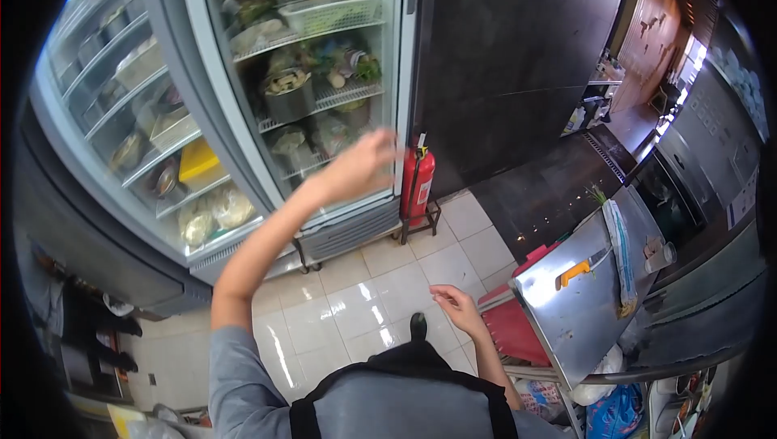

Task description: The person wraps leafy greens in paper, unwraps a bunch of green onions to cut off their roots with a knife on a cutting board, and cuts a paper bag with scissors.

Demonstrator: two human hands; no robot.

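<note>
My left hand is raised in front of the right-hand section of a tall glass-fronted fridge, close to its right edge. Motion smears its fingers, so I cannot see whether they touch the frame. Behind the glass, the shelves carry a metal pot, a pale green basket and leafy vegetables. Lower down, my right hand hangs open with nothing in it, its fingers loosely apart. It is nearest to the left side of a metal-topped table.
A red fire extinguisher stands in a stand beside the fridge. On the table lie an orange-handled knife and a long plastic-wrapped bundle. Red crates sit at the table's left. Another person's dark-clad legs show at far left.
</note>
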